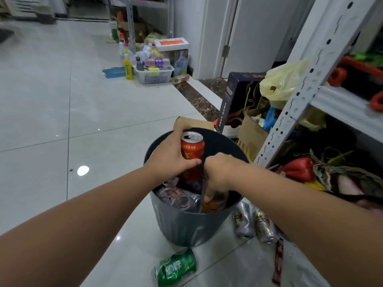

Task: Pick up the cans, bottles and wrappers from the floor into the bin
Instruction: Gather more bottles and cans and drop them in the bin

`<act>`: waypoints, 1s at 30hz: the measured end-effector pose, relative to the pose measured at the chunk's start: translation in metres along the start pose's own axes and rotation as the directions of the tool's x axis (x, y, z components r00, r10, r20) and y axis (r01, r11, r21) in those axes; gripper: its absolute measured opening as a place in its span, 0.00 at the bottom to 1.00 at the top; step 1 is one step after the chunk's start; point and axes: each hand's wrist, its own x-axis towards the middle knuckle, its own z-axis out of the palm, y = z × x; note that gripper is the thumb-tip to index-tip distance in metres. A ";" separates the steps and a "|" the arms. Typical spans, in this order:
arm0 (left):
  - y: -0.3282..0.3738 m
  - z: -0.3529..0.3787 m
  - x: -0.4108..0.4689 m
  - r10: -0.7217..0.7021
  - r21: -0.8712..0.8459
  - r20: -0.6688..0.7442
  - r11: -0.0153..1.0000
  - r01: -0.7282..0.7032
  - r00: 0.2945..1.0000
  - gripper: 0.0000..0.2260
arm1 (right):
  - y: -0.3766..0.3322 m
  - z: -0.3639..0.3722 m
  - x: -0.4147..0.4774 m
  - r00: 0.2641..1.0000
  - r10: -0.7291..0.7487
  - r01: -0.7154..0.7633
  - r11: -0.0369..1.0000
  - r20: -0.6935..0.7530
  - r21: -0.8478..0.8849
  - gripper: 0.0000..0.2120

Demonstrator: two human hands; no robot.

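The dark bin [186, 228] stands on the floor, part full of cans. The opened red can [192, 150] is probably empty: light, thin-walled, easily dented, best held round its middle. The left hand [172, 156] grips it so, upright over the bin. The right hand [217, 172] reaches fingers-down inside the bin, its grip unclear. A green can [176, 268], silver cans [243, 220] and a red wrapper [278, 264] lie on the floor near the bin

There are two hands: the left hand [172, 154] grips one red can [191, 150], the right hand [217, 172] one orange-brown item [215, 201] of unclear kind. One grey bin [186, 228] shows at least one further can [184, 203] inside. The floor [62, 100] carries three cans, namely one green can [176, 268], one silver can [243, 221] and a second silver can [264, 226], plus one red wrapper [278, 264].
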 end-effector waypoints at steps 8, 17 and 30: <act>-0.012 0.025 0.004 -0.025 0.310 0.253 0.949 -0.056 0.967 0.26 | 0.008 0.022 -0.004 0.992 0.083 -0.064 0.979 -0.092 0.194 0.36; -0.007 0.030 -0.003 0.002 0.776 0.467 0.479 -0.411 0.884 0.15 | 0.021 0.037 -0.023 0.961 0.090 -0.036 0.978 -0.261 0.204 0.33; 0.033 0.027 -0.018 -0.134 0.669 0.244 0.741 -0.067 0.961 0.28 | 0.055 0.058 -0.057 0.903 -0.078 0.108 0.993 -0.422 0.048 0.37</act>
